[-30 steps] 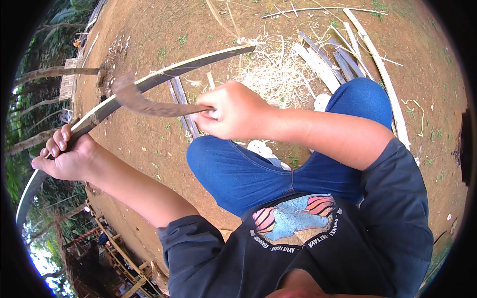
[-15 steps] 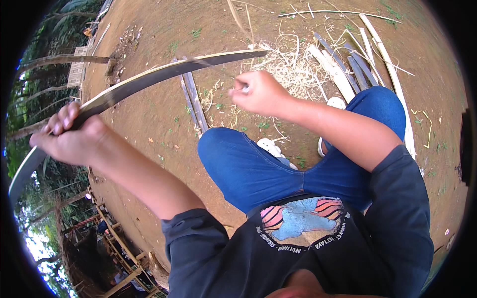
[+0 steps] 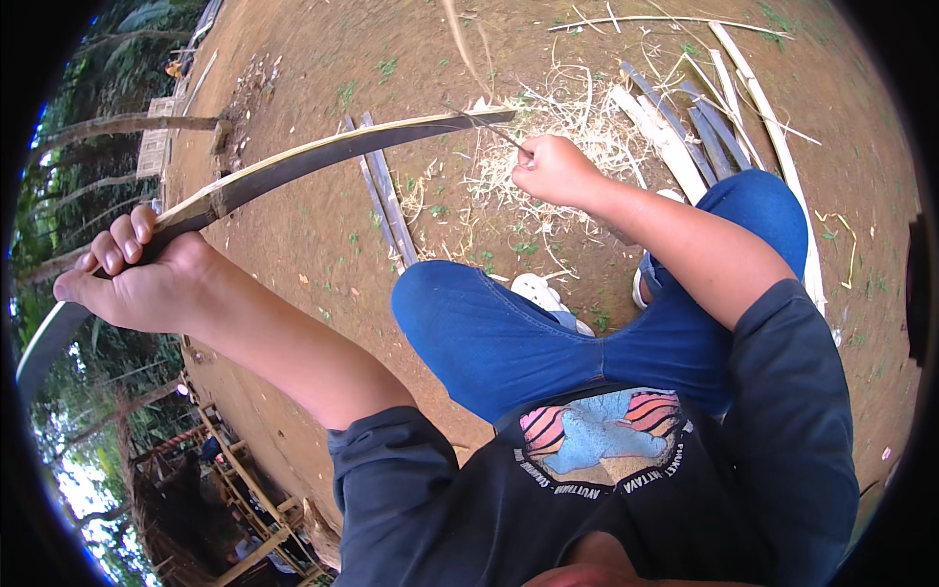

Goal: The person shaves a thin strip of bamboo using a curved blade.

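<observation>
A long bamboo strip (image 3: 323, 158), dark on its face with a pale cut edge, stretches from the far left toward the middle. My left hand (image 3: 147, 269) grips it near its left end, fingers wrapped around it. Beyond the strip's right end, my right hand (image 3: 559, 174) is closed on a knife (image 3: 497, 130). The knife's thin dark blade crosses the strip close to that end, and its handle is hidden in my fist. A thin pale shaving (image 3: 469, 49) rises near the strip's tip.
Pale curly shavings (image 3: 597, 127) lie heaped on the bare earth ahead. Several split bamboo pieces (image 3: 660, 132) rest to the right of the heap, and dark strips (image 3: 381, 186) lie beyond my left knee. A wooden frame structure (image 3: 245, 479) and trees stand at far left.
My right hand has moved rightward with the knife, whose blade now shows at the strip's right end. My left hand keeps its grip, and the strip has shifted only slightly.
</observation>
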Demonstrator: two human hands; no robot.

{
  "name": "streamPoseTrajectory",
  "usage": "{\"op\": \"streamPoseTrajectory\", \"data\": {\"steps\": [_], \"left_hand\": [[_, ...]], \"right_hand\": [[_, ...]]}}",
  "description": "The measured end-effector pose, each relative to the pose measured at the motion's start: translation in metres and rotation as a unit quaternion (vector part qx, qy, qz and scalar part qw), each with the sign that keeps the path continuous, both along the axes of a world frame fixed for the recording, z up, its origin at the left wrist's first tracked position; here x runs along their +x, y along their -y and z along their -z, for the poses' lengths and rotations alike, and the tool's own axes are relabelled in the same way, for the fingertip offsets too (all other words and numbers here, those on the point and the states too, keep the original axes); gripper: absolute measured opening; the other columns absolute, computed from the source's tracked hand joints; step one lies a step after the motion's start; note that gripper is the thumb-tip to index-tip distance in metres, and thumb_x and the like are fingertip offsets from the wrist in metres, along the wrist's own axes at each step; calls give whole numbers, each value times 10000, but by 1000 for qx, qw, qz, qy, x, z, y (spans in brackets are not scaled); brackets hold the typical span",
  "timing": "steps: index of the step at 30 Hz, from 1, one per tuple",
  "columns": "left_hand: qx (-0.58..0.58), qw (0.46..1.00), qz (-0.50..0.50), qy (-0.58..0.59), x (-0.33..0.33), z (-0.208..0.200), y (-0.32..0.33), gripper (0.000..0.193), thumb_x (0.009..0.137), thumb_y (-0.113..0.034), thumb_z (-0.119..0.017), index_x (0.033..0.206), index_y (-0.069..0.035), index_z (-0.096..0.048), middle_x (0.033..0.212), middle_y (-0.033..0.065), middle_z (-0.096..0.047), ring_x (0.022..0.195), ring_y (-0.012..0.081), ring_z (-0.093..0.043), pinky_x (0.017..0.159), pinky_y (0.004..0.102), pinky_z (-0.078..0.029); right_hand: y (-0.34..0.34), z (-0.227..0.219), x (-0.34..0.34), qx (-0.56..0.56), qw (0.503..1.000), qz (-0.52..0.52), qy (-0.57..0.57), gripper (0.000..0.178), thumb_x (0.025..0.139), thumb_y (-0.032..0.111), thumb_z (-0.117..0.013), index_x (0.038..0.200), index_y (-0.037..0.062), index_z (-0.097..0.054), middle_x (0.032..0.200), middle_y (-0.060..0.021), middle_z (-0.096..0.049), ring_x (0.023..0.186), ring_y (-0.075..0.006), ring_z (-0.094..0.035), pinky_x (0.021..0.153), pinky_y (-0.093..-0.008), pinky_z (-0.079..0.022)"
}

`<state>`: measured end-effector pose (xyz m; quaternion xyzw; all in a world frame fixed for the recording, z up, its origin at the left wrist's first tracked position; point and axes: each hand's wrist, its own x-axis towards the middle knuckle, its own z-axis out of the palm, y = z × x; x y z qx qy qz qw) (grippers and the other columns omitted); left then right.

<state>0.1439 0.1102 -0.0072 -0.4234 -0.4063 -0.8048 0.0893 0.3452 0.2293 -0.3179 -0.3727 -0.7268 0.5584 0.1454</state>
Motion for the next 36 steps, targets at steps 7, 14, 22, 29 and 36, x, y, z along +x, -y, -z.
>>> {"op": "streamPoseTrajectory", "data": {"steps": [7, 14, 22, 29, 36], "left_hand": [[0, 999, -17, 30, -2, 31, -2, 432, 1032, -495, -380, 796, -136, -426, 577, -40, -362, 472, 74, -366, 436, 212, -317], [-7, 994, -11, 109, 6, 56, -9, 407, 1027, -481, -412, 807, -138, -430, 597, -23, -378, 506, 103, -385, 448, 227, -339], [6, 975, 147, 164, 35, 95, 15, 427, 989, -474, -516, 721, -148, -577, 514, -47, -412, 442, 62, -399, 385, 199, -325], [-34, 969, 209, 131, 55, 88, 22, 417, 963, -473, -563, 733, -131, -627, 528, -46, -457, 445, 57, -409, 396, 190, -342], [-58, 942, 304, 129, 47, 81, 20, 390, 957, -433, -590, 758, -101, -636, 533, -32, -482, 438, 64, -415, 404, 209, -358]], "right_hand": [[12, -30, -5, 9, 997, 1, -77, 238, 816, 224, -647, 692, 33, -580, 606, -104, -587, 566, -203, -572, 566, -370, -454], [34, -91, 0, 80, 955, -63, -280, 286, 863, 248, -708, 707, 38, -591, 563, -6, -510, 529, -77, -439, 486, -298, -351], [8, -97, 11, -15, 977, -76, -198, 227, 799, 277, -749, 892, 69, -740, 604, -34, -593, 553, -99, -535, 546, -301, -422], [11, -96, 22, 4, 966, -152, -210, 192, 799, 217, -727, 858, 35, -730, 656, -64, -640, 610, -126, -590, 578, -311, -452], [13, -96, 23, -3, 957, -170, -235, 159, 833, 191, -712, 852, 33, -724, 624, -1, -600, 573, -65, -516, 532, -273, -390]]}}
